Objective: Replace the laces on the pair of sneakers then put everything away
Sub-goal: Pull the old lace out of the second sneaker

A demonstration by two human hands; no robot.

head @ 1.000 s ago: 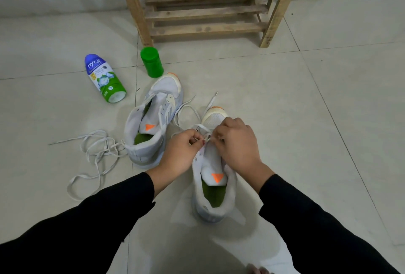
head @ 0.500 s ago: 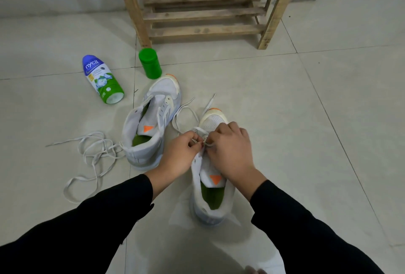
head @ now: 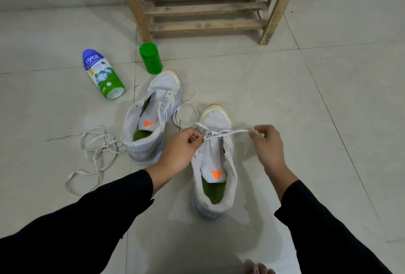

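On the floor (head: pixel 328 120) the near sneaker (head: pixel 213 164) stands toe away from me, its mate (head: pixel 151 124) just left of it; my left hand (head: pixel 177 153) and right hand (head: pixel 268 148) each pinch the lace (head: pixel 232 132), stretched across the near sneaker's eyelets; a loose lace (head: pixel 92 148) lies left.

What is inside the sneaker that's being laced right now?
A green insole shows at the heel end of the sneaker. Toward the toe, the tongue with the orange triangle covers the rest of the inside.
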